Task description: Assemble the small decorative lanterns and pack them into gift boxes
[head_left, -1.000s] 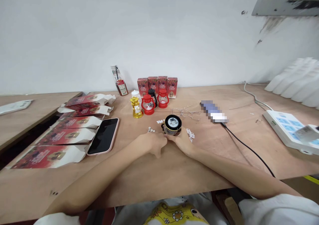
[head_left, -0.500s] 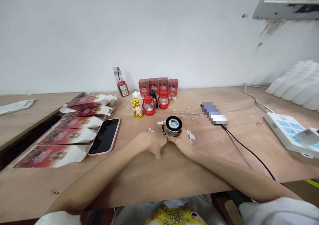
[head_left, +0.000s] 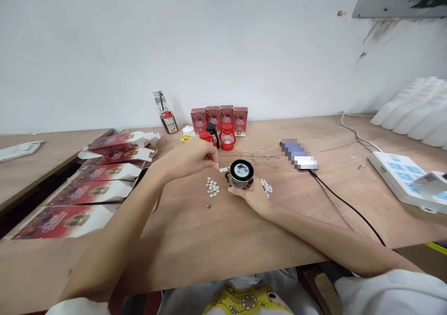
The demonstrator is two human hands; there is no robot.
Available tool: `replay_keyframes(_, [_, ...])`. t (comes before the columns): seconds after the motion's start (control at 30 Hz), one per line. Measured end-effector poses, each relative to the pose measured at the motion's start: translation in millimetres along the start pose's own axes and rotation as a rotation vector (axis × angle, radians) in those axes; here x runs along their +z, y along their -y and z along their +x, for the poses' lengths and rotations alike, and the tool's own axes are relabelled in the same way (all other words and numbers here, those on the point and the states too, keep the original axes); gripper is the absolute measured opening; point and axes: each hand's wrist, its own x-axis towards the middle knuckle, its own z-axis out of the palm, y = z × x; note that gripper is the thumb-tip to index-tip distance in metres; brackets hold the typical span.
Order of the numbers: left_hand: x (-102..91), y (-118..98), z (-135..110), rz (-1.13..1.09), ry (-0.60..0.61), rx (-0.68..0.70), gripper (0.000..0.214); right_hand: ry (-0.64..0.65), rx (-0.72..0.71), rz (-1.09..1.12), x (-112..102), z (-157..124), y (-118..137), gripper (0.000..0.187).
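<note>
Grasping a small lantern (head_left: 240,177), the right hand (head_left: 255,197) keeps its fingers closed around the glass part, and the round black end with a pale label faces upward. This lantern is around the middle of the table (head_left: 223,245), between the near edge and the back edge; whether it touches the surface, one cannot tell. The left hand (head_left: 195,156) is curled, its fingertips near some white strips (head_left: 223,170); it is not possible to see if it pinches something. This hand partly hides a red lantern (head_left: 206,136) and a gold lantern (head_left: 185,138). Toward the near edge lie white discs (head_left: 213,188) in a loose group. Four upright red boxes (head_left: 220,117) stand close to the back edge.
</note>
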Motion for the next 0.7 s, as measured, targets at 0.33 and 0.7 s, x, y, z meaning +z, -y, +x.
replay_keyframes(0.33, [23.7, -32, 4, 0.265, -0.160, 0.293, 0.022, 0.007, -0.062, -0.053, 0, 0, -1, 0.046])
replay_keyframes(0.7, [33.5, -29, 8, 0.446, -0.137, 0.323, 0.025, 0.030, -0.072, -0.056, 0, -1, -2, 0.048])
